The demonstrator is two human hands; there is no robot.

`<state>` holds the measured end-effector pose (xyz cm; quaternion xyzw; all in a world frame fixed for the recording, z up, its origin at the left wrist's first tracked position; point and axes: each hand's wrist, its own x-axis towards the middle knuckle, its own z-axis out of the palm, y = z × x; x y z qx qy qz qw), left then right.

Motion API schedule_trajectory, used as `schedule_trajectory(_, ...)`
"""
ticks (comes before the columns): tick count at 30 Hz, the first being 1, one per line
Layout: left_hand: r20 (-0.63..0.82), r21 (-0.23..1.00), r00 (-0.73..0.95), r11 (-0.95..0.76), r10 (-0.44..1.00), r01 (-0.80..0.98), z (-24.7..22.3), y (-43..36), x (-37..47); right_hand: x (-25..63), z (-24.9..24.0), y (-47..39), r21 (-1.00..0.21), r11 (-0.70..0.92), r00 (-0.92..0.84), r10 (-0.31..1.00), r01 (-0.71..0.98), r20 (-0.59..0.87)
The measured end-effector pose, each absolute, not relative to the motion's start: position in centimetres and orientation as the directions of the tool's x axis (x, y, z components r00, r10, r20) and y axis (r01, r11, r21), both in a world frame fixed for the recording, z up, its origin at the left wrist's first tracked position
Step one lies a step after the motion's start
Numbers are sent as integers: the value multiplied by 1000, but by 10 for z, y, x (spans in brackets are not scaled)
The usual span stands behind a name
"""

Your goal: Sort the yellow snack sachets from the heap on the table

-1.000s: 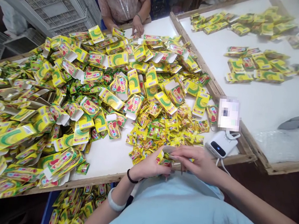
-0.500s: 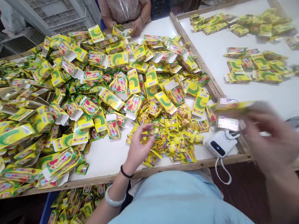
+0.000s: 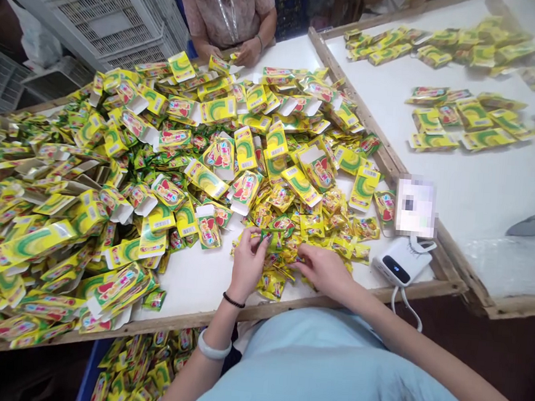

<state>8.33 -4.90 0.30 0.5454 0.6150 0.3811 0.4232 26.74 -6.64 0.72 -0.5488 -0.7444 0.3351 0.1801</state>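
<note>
My left hand (image 3: 249, 264) pinches a small green packet (image 3: 272, 240) between thumb and fingers, near the table's front edge. Just right of it, my right hand (image 3: 321, 268) reaches into the pile of small yellow packets (image 3: 312, 225); its fingers are bent together, and whatever they hold is too small to make out. Open yellow and green boxes (image 3: 207, 178) with white flaps lie heaped across the table to the left and behind. One flat box (image 3: 364, 187) rests at the right of the packet pile.
A phone (image 3: 416, 206) and a white power bank (image 3: 403, 260) with a cable sit by the wooden divider (image 3: 366, 119). Beyond it, boxes (image 3: 473, 115) lie in groups. A person (image 3: 231, 12) is across the table. Below left is a blue bin (image 3: 92, 366) of boxes.
My right hand has come back from the right side, where it held a yellow box, to the packet pile; that box has left it. My left hand now pinches a green packet.
</note>
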Motion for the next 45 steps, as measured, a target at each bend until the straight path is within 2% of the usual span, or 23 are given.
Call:
schedule_trajectory(1,-148,952,-45,155,988,263,2,-51,83,270,11,-65,-801,108,-327,938,588,-113)
schedule_trajectory(3,-201,971,-31,204,979,121,2,-54,86,272,18,-61,-963,-76,-307,939,260,-157)
schedule_trajectory(5,-224,974,-16,225,974,19,3,-56,93,268,21,-58,-979,-205,-285,939,-7,-194)
schedule_trajectory(7,-259,964,-3,258,966,-59,5,-59,100,261,21,-55,-964,-250,-260,940,-86,-221)
schedule_trajectory(11,-405,903,-3,399,915,-159,11,-65,103,259,15,-50,-950,-311,-286,912,-16,-294)
schedule_trajectory(14,-389,913,38,390,921,-116,14,-67,104,265,13,-48,-944,-322,-394,860,71,-323)
schedule_trajectory(17,-357,924,41,359,933,-130,13,-68,108,268,13,-48,-958,-232,-392,876,166,-280)
schedule_trajectory(21,-416,894,-40,400,909,-203,6,-71,111,265,13,-52,-944,-49,-329,930,327,-162)
schedule_trajectory(25,-418,890,-77,391,905,-236,-1,-69,107,269,13,-54,-918,-8,-257,959,397,-120)
schedule_trajectory(27,-408,891,-74,380,910,-247,0,-67,105,272,15,-56,-936,-39,-228,966,351,-125)
schedule_trajectory(32,-328,926,-46,312,944,-215,7,-66,113,266,13,-61,-974,-188,-329,918,127,-220)
schedule_trajectory(38,-311,933,-64,293,948,-208,14,-64,123,249,-1,-68,-954,-275,-231,942,-117,-243)
schedule_trajectory(45,-231,966,-27,226,972,-128,13,-61,124,252,-1,-66,-943,-294,-203,944,-154,-261)
